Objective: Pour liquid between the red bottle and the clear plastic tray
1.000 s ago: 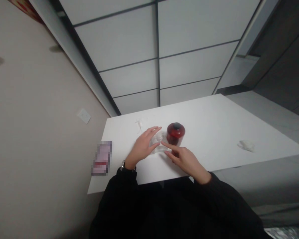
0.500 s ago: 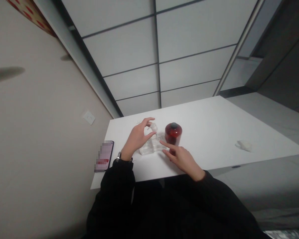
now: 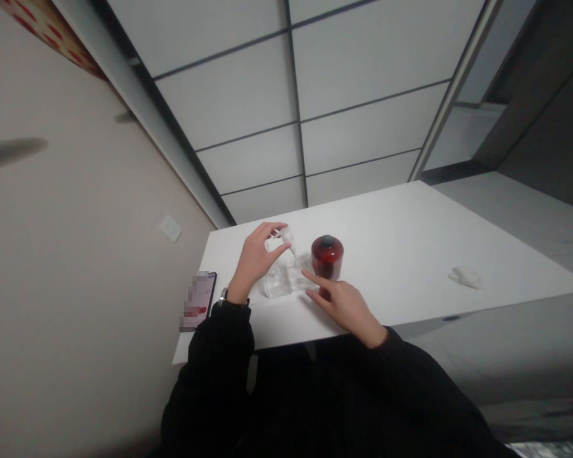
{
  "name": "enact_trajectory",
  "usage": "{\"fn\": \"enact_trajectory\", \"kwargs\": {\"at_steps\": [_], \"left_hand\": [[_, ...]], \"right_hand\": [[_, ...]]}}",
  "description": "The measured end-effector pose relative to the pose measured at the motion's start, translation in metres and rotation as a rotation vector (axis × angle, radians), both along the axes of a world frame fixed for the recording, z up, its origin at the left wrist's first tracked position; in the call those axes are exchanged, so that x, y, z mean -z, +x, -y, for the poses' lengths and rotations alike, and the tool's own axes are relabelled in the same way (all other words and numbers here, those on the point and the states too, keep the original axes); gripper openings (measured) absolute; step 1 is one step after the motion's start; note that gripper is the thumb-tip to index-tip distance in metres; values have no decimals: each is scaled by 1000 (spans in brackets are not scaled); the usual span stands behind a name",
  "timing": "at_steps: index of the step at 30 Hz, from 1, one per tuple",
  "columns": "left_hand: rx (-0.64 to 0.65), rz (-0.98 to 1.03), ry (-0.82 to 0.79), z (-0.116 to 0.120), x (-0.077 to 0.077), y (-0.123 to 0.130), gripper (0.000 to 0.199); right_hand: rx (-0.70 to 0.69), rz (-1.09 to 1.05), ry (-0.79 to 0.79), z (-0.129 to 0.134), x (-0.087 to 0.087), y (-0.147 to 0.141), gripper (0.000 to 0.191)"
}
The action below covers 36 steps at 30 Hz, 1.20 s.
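Partly hidden: clear piece [image 3: 287, 235] in left hand [image 3: 258, 254], outline blurry.

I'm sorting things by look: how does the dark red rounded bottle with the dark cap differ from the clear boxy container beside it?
Colour: the dark red rounded bottle has a dark cap, while the clear boxy container is colourless and see-through. Shape: the bottle is round, the container straight-sided with corners. Height: the bottle stands taller, the container lower. Both rest on the white tabletop.
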<state>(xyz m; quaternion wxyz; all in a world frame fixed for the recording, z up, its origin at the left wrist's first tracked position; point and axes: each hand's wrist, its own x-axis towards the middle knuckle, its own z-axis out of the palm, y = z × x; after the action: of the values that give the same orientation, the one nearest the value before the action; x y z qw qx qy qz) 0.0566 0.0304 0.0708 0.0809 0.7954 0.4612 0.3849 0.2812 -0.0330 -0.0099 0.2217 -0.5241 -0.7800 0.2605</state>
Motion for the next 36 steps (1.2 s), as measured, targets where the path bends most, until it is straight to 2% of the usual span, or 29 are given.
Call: {"fn": "enact_trajectory", "kwargs": {"at_steps": [2,6,10,13,16,19,23,26,29,30,32,34,36], "left_hand": [[-21,3,-13,-3,0,-2,34],[-59,-29,-49,-10,0,-7,36],[-135,-78,-115,-29,-2,-13,34],[-174,-192,-207,-57,-1,-18,35],[-155,-343,-293,-90,7,-20,38],[-115,-426,-347,-120,23,-20,34],[-66,-526,-400,-138,39,-18,30],[-53,-549,-372,-131,36,-15,40],[19,-501,-316,-108,15,-5,49],[85,-466,-298,-98,6,1,50],[367,-290,-275,-77,-12,17,54],[585,-244,-256,-58,-27,34,52],[656,-249,-249,-45,-35,48,38]], "right_hand": [[-17,-29,1,1,-1,2,52],[-30,-214,4,8,-3,13,56],[55,-357,31,19,1,33,52],[159,-417,74,26,9,48,51],[230,-434,80,29,14,59,51],[235,-421,88,28,16,63,50],[236,-421,122,22,17,66,44],[229,-406,177,12,14,70,37],[203,-388,288,-3,5,73,34],[186,-382,321,-10,1,72,37],[138,-377,358,-25,-5,68,53],[70,-382,341,-40,-10,60,70],[29,-390,286,-52,-11,51,74]]}}
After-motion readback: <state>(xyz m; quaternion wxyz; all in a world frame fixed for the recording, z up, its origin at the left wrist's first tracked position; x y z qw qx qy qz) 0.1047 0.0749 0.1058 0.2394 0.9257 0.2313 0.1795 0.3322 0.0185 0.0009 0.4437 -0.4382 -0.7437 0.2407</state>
